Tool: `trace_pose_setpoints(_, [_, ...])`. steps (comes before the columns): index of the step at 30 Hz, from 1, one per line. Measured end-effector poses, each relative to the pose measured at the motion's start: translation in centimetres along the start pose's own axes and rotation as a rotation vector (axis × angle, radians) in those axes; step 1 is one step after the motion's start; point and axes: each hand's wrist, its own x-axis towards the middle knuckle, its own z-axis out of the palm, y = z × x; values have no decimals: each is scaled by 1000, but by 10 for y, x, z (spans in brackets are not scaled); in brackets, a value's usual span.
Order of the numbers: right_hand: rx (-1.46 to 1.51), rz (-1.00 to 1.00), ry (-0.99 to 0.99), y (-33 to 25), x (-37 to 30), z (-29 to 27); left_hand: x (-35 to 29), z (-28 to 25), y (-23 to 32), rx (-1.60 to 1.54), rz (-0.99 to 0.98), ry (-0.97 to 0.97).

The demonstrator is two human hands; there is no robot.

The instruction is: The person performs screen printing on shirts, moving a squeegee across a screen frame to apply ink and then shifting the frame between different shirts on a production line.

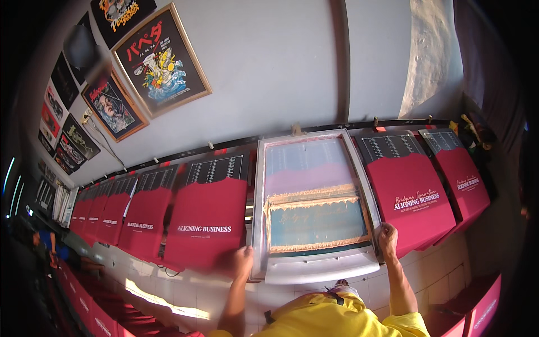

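Observation:
A screen-printing frame [360, 168] lies over a shirt platen in front of me. Its mesh [314, 219] shows a blue-green stencil area. Pale orange ink [306, 247] runs in ridges across the mesh, above and below the stencil. My left hand [242, 261] is closed at the frame's lower left edge, a little blurred. On the opposite side, my right hand [387, 240] has its fingers curled against the right edge. The fingertips of both hands are partly hidden. Through the upper mesh, a red shirt shows faintly.
Red printed shirts on black platens stand in a row left [205, 208] and right [412, 196] of the frame. A dark rail [236, 142] runs behind them along the wall. Framed posters [163, 62] hang far left. More red shirts [483, 309] lie behind me; another person [56, 247] is far left.

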Motion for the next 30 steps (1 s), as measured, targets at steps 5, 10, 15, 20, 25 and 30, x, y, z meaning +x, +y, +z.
trace_pose_setpoints(5, [23, 7, 38, -1, -2, 7, 13, 3, -16, 99, 7, -13])
trace_pose_setpoints(10, [40, 49, -1, -2, -3, 7, 12, 3, 1, 223, 10, -58])
trace_pose_setpoints(15, [-263, -195, -88, -16, -11, -7, -23, -15, 38, 194, 178, 68])
trace_pose_setpoints(20, [-402, -720, -630, -87, -85, -28, -96, -31, 62, -429, 271, -364])
trace_pose_setpoints(25, [-679, -930, -862, -94, -102, -10, -134, 24, 56, -365, 177, -1124])
trace_pose_setpoints(30, [-636, -1019, -553, -126, -98, 12, -146, 72, 68, -542, -166, -1154])
